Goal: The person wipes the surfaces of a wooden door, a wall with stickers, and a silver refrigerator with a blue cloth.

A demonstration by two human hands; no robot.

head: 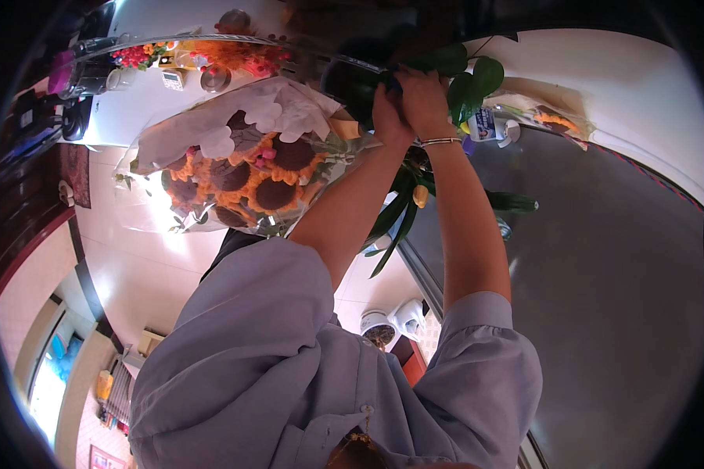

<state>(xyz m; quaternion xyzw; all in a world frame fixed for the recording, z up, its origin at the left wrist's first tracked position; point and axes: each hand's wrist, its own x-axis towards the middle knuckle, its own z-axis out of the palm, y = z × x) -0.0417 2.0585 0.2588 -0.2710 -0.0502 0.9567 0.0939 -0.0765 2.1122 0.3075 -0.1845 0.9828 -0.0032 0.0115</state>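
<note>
My left hand (392,117) and my right hand (423,99) are close together at the top centre, partly overlapping. A metal bracelet circles the right wrist. The fingers meet a dark area where leaves and a small dark blue thing show; shadow hides what they grip. Broad green leaves (487,76) of a plant stand just right of the hands, and long strap leaves (396,225) hang below, between my forearms. Left of the left forearm lies a bouquet of crocheted sunflowers (229,173), wrapped in white scalloped paper and clear film.
Beyond the bouquet, red berry sprigs (132,57), a small calculator (173,80) and a round metal container (215,78) stand on a white surface. Right of the plant are a labelled bottle (482,126) and a wrapped sunflower (554,119). A white bucket (378,327) sits on the floor.
</note>
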